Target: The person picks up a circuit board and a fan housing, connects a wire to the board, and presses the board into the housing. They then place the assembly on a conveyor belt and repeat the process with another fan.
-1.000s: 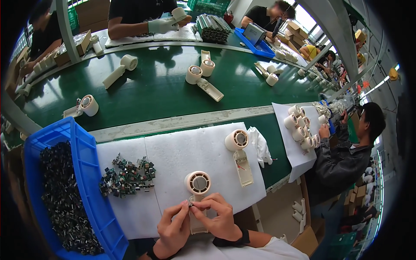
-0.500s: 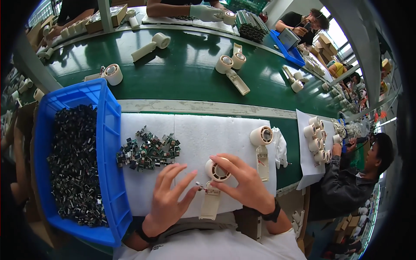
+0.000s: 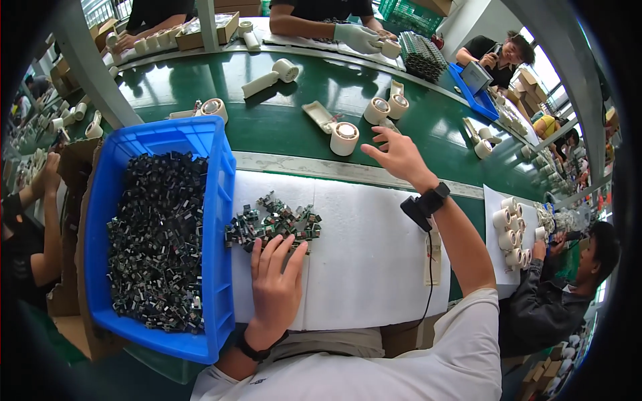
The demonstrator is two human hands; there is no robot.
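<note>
My left hand point(image 3: 276, 277) rests at the near edge of a pile of small green circuit boards point(image 3: 277, 220). Its fingers are stretched out, and whether the tips touch a board is hard to see. Over the green belt, my right hand point(image 3: 401, 157) reaches forward with fingers apart and nothing in them. Just left of it stands a cream handheld fan point(image 3: 344, 139), its opened handle pointing back left. Two more round fan heads point(image 3: 376, 110) sit beyond my fingers. My right forearm covers most of another fan, whose open handle point(image 3: 433, 264) shows on the white foam mat point(image 3: 371, 254).
A blue bin point(image 3: 224, 267) full of small circuit boards stands left of the mat. Farther along the belt point(image 3: 267, 127) lie other fans point(image 3: 285, 70). Several fan heads point(image 3: 511, 230) are grouped at right beside a seated person. Across the belt, a gloved co-worker point(image 3: 358, 37) handles a fan.
The fan that was between my hands on the mat is now on the belt. My right hand has moved forward and away from it; my left has gone to the board pile. The view has shifted.
</note>
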